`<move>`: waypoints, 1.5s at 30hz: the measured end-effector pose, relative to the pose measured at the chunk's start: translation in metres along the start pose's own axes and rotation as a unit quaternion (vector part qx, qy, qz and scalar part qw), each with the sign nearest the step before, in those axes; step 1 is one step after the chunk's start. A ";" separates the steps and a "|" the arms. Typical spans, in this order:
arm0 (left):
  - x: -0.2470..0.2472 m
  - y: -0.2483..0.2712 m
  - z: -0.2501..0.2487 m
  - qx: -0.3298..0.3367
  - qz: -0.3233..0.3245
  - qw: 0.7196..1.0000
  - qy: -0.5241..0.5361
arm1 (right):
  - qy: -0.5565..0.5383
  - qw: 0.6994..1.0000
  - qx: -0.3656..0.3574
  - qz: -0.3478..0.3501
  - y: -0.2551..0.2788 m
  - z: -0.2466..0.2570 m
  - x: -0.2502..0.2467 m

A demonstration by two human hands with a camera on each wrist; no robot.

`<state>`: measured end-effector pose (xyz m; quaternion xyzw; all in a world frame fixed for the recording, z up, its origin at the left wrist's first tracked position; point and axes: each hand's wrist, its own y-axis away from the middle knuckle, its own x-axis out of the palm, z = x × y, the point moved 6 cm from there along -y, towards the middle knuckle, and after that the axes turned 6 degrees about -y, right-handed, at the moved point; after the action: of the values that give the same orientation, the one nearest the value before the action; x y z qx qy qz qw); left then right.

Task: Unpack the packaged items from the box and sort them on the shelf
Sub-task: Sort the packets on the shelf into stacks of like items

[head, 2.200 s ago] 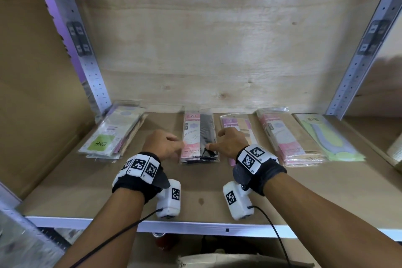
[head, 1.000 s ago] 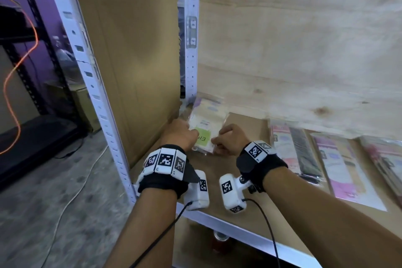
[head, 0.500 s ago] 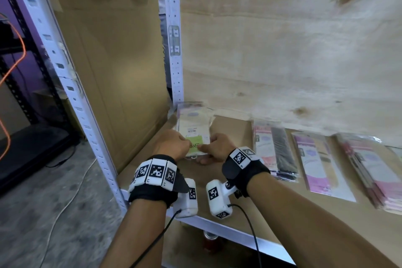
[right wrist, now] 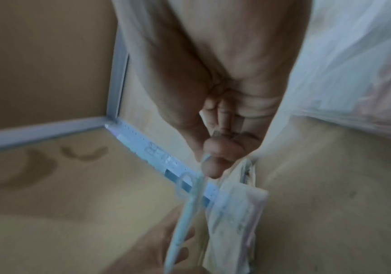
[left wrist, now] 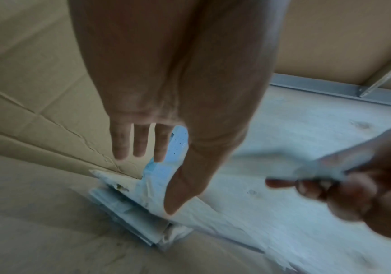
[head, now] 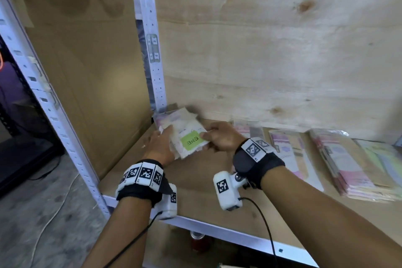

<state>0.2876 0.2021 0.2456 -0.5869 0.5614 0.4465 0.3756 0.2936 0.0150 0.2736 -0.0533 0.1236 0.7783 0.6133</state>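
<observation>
Head view: both hands at the far-left corner of the wooden shelf (head: 195, 193), next to the metal upright (head: 152, 50) & cardboard side panel (head: 87, 72). R hand (head: 221, 137) pinches the top packet (head: 191, 137) (clear wrap, green "ENE" label) at its right edge, thumb on top, fingers curled under. L hand (head: 161, 143) is flat, fingers straight, at the packet's left edge; whether it touches is unclear. The stack of packets (head: 171, 118) lies under and behind it, in the corner.

Only the head view shows the rest of the shelf: other packet piles (head: 352, 167) in a row to the right, well apart from the hands, plus a red can (head: 199, 239) below the shelf and the grey floor (head: 32, 213) w/ a cable.

L wrist view adds what the head cam hides: L hand (left wrist: 178, 111) palm open, fingers spread & straight, hovering just above the stack (left wrist: 131, 207), which sits against the cardboard; R hand (left wrist: 354, 185) is blurred at right, clamped on a thin packet edge.

R wrist view: R hand (right wrist: 220, 148) w/ thumb and curled fingers closed on the packet (right wrist: 190, 213), seen edge-on, stack (right wrist: 234, 222) just beside it. Very blurred, labels unreadable.

Both forearms reach in from the shelf front, wrists close together.
</observation>
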 end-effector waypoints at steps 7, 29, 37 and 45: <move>-0.030 0.016 -0.050 0.144 -0.229 0.962 0.042 | -0.213 0.977 -0.015 -0.019 0.054 0.018 -0.056; 0.066 0.081 -0.277 0.203 0.038 0.807 0.553 | -0.075 0.981 -0.073 -0.161 0.185 -0.048 -0.223; 0.080 0.070 -0.314 0.197 0.064 0.811 0.547 | -0.135 0.978 -0.045 -0.151 0.202 -0.099 -0.247; 0.089 0.026 -0.309 0.169 0.040 0.841 0.512 | -0.082 0.991 -0.039 -0.103 0.205 -0.117 -0.269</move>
<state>0.2909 -0.1203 0.2612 -0.6362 0.7636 -0.0045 0.1100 0.1520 -0.3136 0.2498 -0.0258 0.0365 0.7169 0.6957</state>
